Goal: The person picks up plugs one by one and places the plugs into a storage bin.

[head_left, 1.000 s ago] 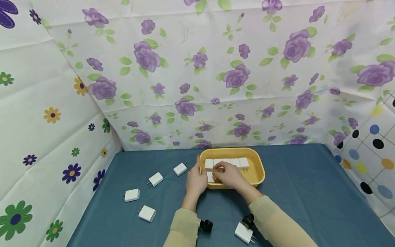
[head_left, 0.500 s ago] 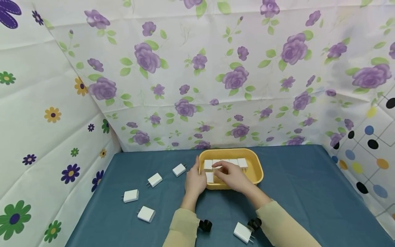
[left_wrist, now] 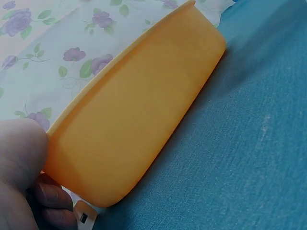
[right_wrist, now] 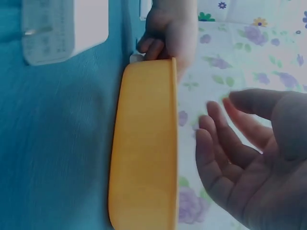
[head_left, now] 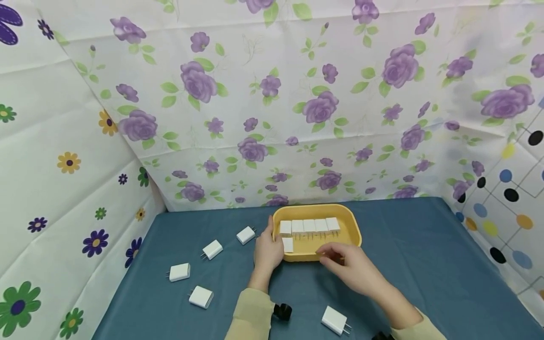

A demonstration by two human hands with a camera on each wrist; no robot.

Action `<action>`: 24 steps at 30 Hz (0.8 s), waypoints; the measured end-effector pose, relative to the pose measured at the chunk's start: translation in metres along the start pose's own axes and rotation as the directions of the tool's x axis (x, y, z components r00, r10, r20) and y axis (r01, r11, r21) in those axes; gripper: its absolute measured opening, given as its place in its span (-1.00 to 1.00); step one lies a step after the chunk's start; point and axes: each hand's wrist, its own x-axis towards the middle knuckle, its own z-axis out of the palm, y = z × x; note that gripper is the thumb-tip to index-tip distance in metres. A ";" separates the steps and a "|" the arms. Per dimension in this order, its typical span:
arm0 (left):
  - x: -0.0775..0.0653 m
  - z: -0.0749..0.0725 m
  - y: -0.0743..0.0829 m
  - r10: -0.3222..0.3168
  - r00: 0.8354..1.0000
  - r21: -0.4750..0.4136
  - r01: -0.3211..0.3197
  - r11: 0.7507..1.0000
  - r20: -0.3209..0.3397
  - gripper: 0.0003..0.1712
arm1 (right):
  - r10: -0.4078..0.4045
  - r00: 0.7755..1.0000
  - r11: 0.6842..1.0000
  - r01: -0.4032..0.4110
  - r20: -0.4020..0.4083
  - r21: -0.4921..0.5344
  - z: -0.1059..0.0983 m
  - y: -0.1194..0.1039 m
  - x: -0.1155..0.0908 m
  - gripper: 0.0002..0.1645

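A yellow plastic basket (head_left: 351, 234) sits at the back of the table. Along its far side stands a row of white charger plugs (head_left: 309, 226), prongs toward me; a single white plug (head_left: 287, 245) lies at the near left corner. My left hand (head_left: 268, 252) grips the basket's left end, thumb at the rim (left_wrist: 127, 52) and fingers curled below it in the left wrist view. My right hand (head_left: 354, 269) hovers over the basket's near rim, holding nothing; its fingers are loosely bent and apart from the basket wall (right_wrist: 144, 143) in the right wrist view.
Left of the basket, white plugs lie scattered: one near it (head_left: 245, 234), another plug (head_left: 212, 249), and two plugs (head_left: 179, 272) farther out. Another plug (head_left: 335, 320) lies near the table's front. Flowered sheets (head_left: 255, 94) wall in the blue tabletop (head_left: 408, 245).
My right hand has lifted from the basket's near left part and moved right and toward me, uncovering the plugs. The left hand keeps its hold on the basket.
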 end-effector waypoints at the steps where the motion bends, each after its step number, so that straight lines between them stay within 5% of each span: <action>1: 0.000 0.000 0.000 -0.001 1.000 0.000 0.001 1.000 -0.003 -0.27 | -0.003 1.000 1.000 0.003 0.026 -0.017 -0.001 0.000 -0.005 -0.82; 5: -0.001 -0.001 -0.001 0.001 1.000 -0.007 -0.001 1.000 -0.005 -0.28 | 0.029 0.985 0.998 -0.018 0.171 -0.066 -0.004 0.003 -0.021 -0.70; 10: -0.002 -0.003 0.001 0.001 1.000 -0.019 -0.001 1.000 -0.003 -0.28 | 0.142 0.932 0.989 -0.120 0.332 -0.087 -0.001 0.007 -0.037 -0.52; 19: -0.002 -0.002 0.002 -0.003 1.000 -0.028 0.003 1.000 0.001 -0.29 | 0.306 0.852 0.949 -0.240 0.425 -0.204 0.013 0.011 -0.052 -0.36; 24: -0.002 -0.002 0.001 -0.011 1.000 -0.030 0.011 0.999 -0.001 -0.29 | 0.343 0.837 0.935 -0.262 0.427 -0.237 0.025 0.010 -0.054 -0.31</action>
